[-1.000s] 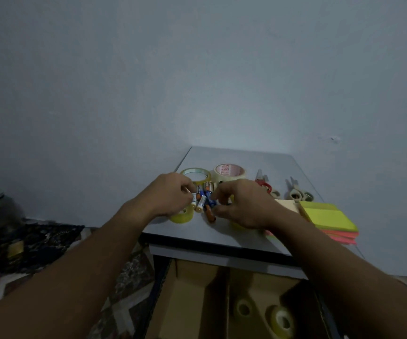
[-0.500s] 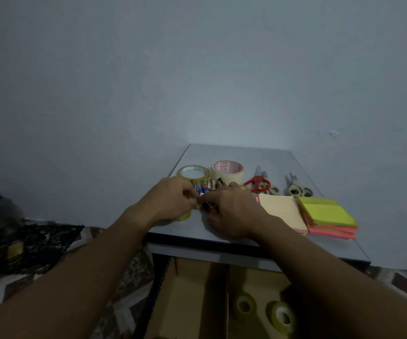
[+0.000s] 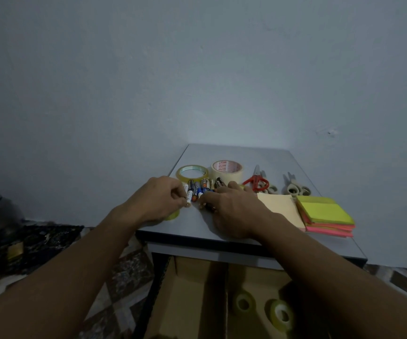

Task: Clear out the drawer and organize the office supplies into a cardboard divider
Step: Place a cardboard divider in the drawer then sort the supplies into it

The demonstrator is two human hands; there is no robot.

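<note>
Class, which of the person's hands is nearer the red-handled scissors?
Right. The right hand lies just left of the red-handled scissors; the left hand is farther left, beyond the batteries.

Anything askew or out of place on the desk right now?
Nothing spilled or damaged. Only the batteries look untidy: a loose cluster pointing different ways between the left hand, which pinches one, and the right hand. The tape rolls, scissors and sticky notes lie in an orderly row.

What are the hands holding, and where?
The left hand pinches a white battery by its near end. The right hand covers more batteries; its grip is hidden.
</note>
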